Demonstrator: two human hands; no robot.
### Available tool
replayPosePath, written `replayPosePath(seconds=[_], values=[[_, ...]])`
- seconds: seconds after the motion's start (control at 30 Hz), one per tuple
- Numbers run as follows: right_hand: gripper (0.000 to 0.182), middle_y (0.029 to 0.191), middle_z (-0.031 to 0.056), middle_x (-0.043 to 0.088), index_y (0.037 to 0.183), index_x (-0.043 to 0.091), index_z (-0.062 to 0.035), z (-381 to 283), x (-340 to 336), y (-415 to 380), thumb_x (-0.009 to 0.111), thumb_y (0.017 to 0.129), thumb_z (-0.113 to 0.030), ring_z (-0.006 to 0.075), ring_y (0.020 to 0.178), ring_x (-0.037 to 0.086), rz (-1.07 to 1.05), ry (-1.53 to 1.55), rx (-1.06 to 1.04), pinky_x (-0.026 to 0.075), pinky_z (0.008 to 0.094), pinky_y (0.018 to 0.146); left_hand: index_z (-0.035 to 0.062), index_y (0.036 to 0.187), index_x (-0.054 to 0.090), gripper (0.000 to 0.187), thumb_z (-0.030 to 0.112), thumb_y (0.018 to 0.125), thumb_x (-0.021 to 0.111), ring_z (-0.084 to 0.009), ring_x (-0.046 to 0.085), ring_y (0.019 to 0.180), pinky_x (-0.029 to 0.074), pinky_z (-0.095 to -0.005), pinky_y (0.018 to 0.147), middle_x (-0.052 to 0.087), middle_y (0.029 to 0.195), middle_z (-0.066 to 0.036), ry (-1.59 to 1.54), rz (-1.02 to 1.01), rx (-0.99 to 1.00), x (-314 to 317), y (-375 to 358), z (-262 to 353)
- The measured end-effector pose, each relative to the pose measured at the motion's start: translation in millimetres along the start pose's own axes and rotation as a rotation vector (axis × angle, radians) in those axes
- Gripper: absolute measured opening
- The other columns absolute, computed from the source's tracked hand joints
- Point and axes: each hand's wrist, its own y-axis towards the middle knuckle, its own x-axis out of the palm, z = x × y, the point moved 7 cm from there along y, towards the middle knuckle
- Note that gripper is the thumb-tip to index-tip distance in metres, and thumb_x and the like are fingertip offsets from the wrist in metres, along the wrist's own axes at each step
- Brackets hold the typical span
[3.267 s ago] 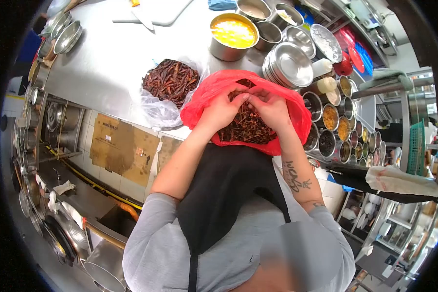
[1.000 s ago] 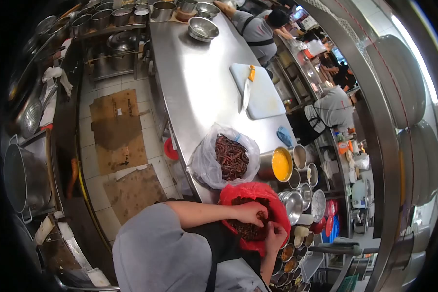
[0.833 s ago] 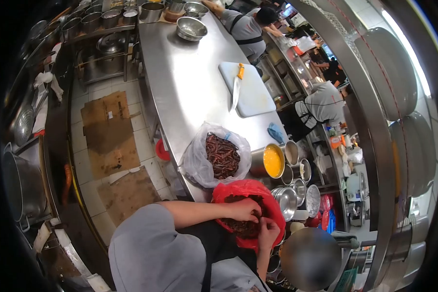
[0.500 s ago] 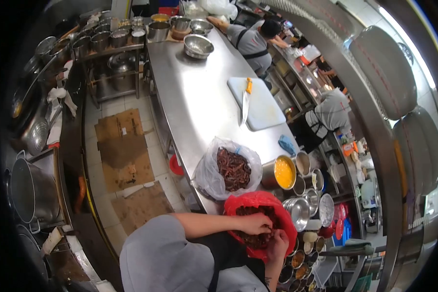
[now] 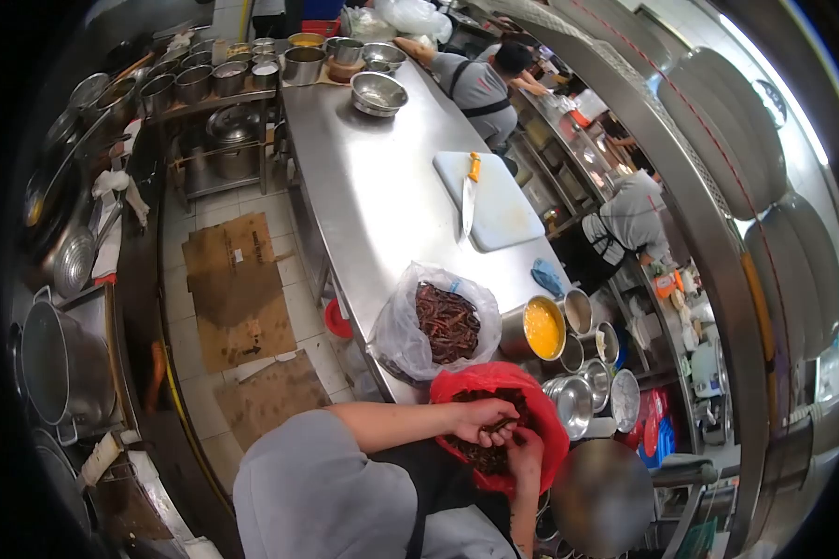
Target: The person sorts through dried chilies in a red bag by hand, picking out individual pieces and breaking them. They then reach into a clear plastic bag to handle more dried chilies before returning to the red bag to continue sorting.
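Note:
A red plastic bag (image 5: 552, 424) with dark dried pieces inside stands open at the table's near end. Above its contents, my left hand (image 5: 487, 419) is turned partly palm up with fingers curled around some dark pieces, which look like dried chillies. My right hand (image 5: 524, 451) is beside it, fingertips pinched close to the left fingers; what they hold is too small to make out. Just beyond is a clear plastic bag (image 5: 396, 326) filled with dark red dried chillies (image 5: 447, 321).
On the steel table (image 5: 373, 186) lie a white cutting board (image 5: 508, 210) with a knife (image 5: 468, 205), and metal bowls (image 5: 378, 91). A pot of yellow liquid (image 5: 543, 328) and stacked bowls (image 5: 573, 405) stand to the right. Two co-workers (image 5: 480, 88) are beyond the table.
My left hand has turned more palm up and its curled fingers show. My right hand has shifted slightly left and down. A round blurred patch now covers the containers at lower right.

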Motion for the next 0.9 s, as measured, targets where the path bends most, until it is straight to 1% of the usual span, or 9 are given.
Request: replayPosePath(seconds=[0.1, 0.2, 0.37, 0.43, 0.5, 0.6, 0.7, 0.77, 0.9], values=[[0.022, 0.09, 0.0151, 0.072, 0.101, 0.073, 0.0009, -4, -13, 2, 0.074, 0.083, -0.013, 0.0245, 0.085, 0.069, 0.068, -0.039, -0.104, 0.052, 0.0346, 0.08, 0.0095, 0.089, 0.06, 0.026, 0.033, 0.095, 0.052, -0.0104, 0.044, 0.057, 0.031, -0.0206, 0.043, 0.054, 0.072, 0.001, 0.048, 0.026, 0.045, -6, 2, 7], [0.02, 0.087, 0.0121, 0.071, 0.096, 0.071, 0.0022, 4, -19, 2, 0.071, 0.09, -0.017, 0.017, 0.078, 0.066, 0.054, 0.042, -0.013, 0.052, 0.0324, 0.074, 0.0092, 0.099, 0.064, 0.025, 0.031, 0.094, 0.054, -0.0119, 0.053, 0.059, 0.035, -0.021, 0.043, 0.06, 0.076, -0.001, 0.194, 0.156, 0.121, -17, 2, 10], [0.018, 0.089, 0.0099, 0.069, 0.099, 0.068, 0.0013, 11, -12, 11, 0.068, 0.092, -0.016, 0.0157, 0.08, 0.064, 0.119, 0.173, -0.048, 0.051, 0.0301, 0.076, 0.0146, 0.084, 0.056, 0.032, 0.044, 0.096, 0.059, -0.0061, 0.045, 0.055, 0.029, -0.0198, 0.042, 0.052, 0.071, 0.004, 0.417, 0.375, 0.281, -23, -8, 23], [0.02, 0.091, 0.0079, 0.069, 0.105, 0.066, 0.0009, 35, -1, 14, 0.066, 0.094, -0.016, 0.0174, 0.087, 0.064, 0.093, 0.359, 0.094, 0.051, 0.0309, 0.081, 0.0139, 0.082, 0.054, 0.036, 0.047, 0.096, 0.06, -0.0061, 0.045, 0.055, 0.028, -0.02, 0.042, 0.051, 0.071, 0.003, 0.437, 0.348, 0.271, -23, -7, 22], [0.021, 0.09, 0.0089, 0.069, 0.109, 0.067, 0.0024, 19, -7, 11, 0.065, 0.093, -0.011, 0.0164, 0.083, 0.064, 0.19, 0.291, -0.059, 0.051, 0.0314, 0.077, 0.0136, 0.084, 0.054, 0.035, 0.045, 0.096, 0.062, -0.0059, 0.044, 0.055, 0.028, -0.02, 0.043, 0.05, 0.07, 0.004, 0.492, 0.405, 0.308, -24, -8, 22], [0.024, 0.092, 0.0066, 0.069, 0.115, 0.066, 0.0021, 20, -9, 7, 0.064, 0.093, -0.008, 0.0168, 0.085, 0.064, 0.205, 0.434, 0.073, 0.051, 0.0315, 0.078, 0.0122, 0.092, 0.056, 0.03, 0.041, 0.095, 0.064, -0.0078, 0.047, 0.06, 0.035, -0.0226, 0.047, 0.055, 0.076, 0.001, 0.698, 0.504, 0.357, -20, -13, 27], [0.027, 0.102, 0.008, 0.069, 0.118, 0.065, 0.0037, -17, -18, -4, 0.061, 0.093, -0.005, 0.019, 0.094, 0.065, 0.118, 0.524, 0.191, 0.051, 0.0322, 0.087, 0.0066, 0.096, 0.061, 0.031, 0.035, 0.091, 0.072, -0.0144, 0.061, 0.071, 0.049, -0.0293, 0.063, 0.064, 0.078, -0.004, 0.97, 0.454, 0.709, -24, 2, 33], [0.029, 0.108, 0.0108, 0.069, 0.121, 0.063, 0.006, -18, -21, 3, 0.061, 0.093, -0.003, 0.019, 0.099, 0.065, 0.195, 0.515, -0.086, 0.05, 0.032, 0.091, 0.0012, 0.094, 0.063, 0.032, 0.03, 0.087, 0.076, -0.0201, 0.065, 0.081, 0.052, -0.0335, 0.075, 0.067, 0.081, -0.01, 1.297, 0.479, 0.709, -2, -9, 41], [0.031, 0.113, 0.0137, 0.069, 0.12, 0.062, 0.0082, -34, -20, -3, 0.062, 0.091, -0.001, 0.0201, 0.104, 0.064, 0.221, 0.535, -0.008, 0.048, 0.033, 0.096, -0.0013, 0.09, 0.064, 0.021, 0.017, 0.084, 0.074, -0.0225, 0.067, 0.079, 0.052, -0.0356, 0.073, 0.068, 0.082, -0.013, 1.202, 0.529, 0.653, 3, -16, 34]])
